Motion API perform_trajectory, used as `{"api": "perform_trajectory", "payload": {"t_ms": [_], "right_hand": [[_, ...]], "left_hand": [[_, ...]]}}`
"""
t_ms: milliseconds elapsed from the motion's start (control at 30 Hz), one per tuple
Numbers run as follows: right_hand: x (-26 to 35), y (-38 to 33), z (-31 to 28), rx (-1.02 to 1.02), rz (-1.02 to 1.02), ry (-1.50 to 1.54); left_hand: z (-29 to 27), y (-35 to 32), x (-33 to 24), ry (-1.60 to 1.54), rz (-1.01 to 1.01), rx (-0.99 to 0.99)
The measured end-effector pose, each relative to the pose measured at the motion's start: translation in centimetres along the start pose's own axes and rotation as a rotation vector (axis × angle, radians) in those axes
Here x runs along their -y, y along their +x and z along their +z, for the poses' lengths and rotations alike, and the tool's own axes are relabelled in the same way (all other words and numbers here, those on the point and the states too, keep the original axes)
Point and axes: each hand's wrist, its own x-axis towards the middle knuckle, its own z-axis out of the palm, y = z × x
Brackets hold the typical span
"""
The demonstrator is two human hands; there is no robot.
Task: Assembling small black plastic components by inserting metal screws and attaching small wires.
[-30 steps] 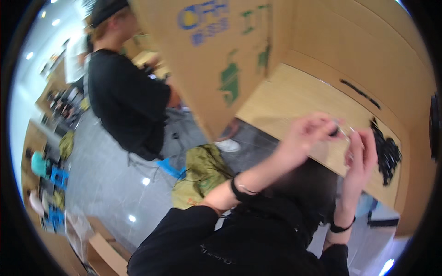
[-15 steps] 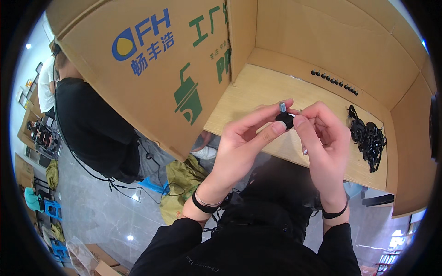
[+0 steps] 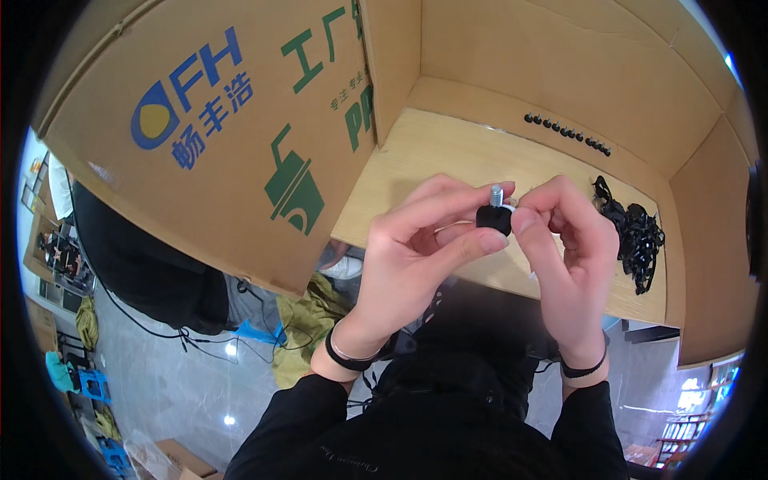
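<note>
Between the thumb and fingers of my left hand (image 3: pixel 420 236) is a small round black knob with a silver threaded stud (image 3: pixel 494 220), the stud pointing up. My right hand (image 3: pixel 570 244) has its thumb and index finger pinched at the knob's right side. A small white piece (image 3: pixel 509 208) shows at those fingertips; its kind is too small to make out. The other right fingers curl inward. Both hands are raised above the near edge of the wooden table (image 3: pixel 456 144).
A row of several small black knobs (image 3: pixel 568 134) stands along the table's back edge. Tangled black parts (image 3: pixel 634 240) lie on the right. Cardboard walls (image 3: pixel 552 56) enclose the table, with a printed panel (image 3: pixel 232 160) at left. Beyond it sits a person in black (image 3: pixel 144 256).
My head view has shifted, so the box and table sit a little differently. The knob is tilted more toward me, showing its side. Both hands keep their hold.
</note>
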Motion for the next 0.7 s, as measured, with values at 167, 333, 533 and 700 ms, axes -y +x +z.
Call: {"api": "perform_trajectory", "payload": {"t_ms": [167,333,533,700], "right_hand": [[-0.9,0.4,-0.1,0.017,-0.039,-0.071],[-1.7,1.3,0.1,0.065,-0.062,-0.096],[-2.9,2.1,0.5,0.109,-0.049,-0.071],[-4.3,1.7,-0.5,0.054,-0.101,-0.061]], "left_hand": [[0.0,0.7,0.3,-0.114,0.033,0.037],[-1.5,0.9,0.7,-0.098,0.0,0.075],[-2.1,1.7,1.7,-0.107,-0.053,0.084],[-1.1,2.3,2.2,-0.072,-0.111,0.102]]}}
